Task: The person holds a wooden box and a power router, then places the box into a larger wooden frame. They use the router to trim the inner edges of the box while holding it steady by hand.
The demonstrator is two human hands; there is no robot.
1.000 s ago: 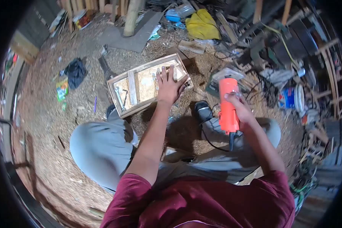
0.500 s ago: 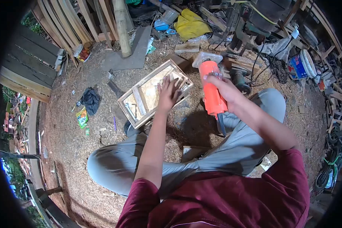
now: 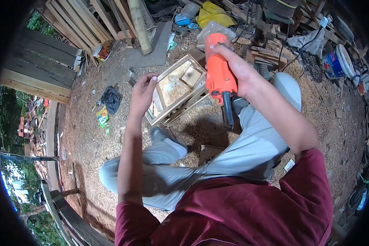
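Observation:
My right hand (image 3: 238, 67) is wrapped around an orange trim router (image 3: 220, 69); its clear base points away from me and its black cord hangs toward my knee. Below and left of the router is a shallow wooden box (image 3: 172, 110), a frame with a light panel inside. A small square wood block (image 3: 190, 76) lies in its far right end, and a slat crosses the near left end. At the box's left corner my left hand (image 3: 143, 92) is closed, fingers curled at the rim; the exact contact is partly hidden.
Sawdust covers the ground around my crossed legs (image 3: 250, 143). A black plastic bag (image 3: 110, 99) and a green packet (image 3: 102, 117) lie to the left. Planks (image 3: 80, 24) and a bamboo post (image 3: 140, 30) stand behind. At the right are a paint bucket (image 3: 338, 61) and scrap wood.
My left hand has moved from the inside of the box to its left corner. The box has turned and sits farther from me. The router has shifted slightly left and away, still in my right hand.

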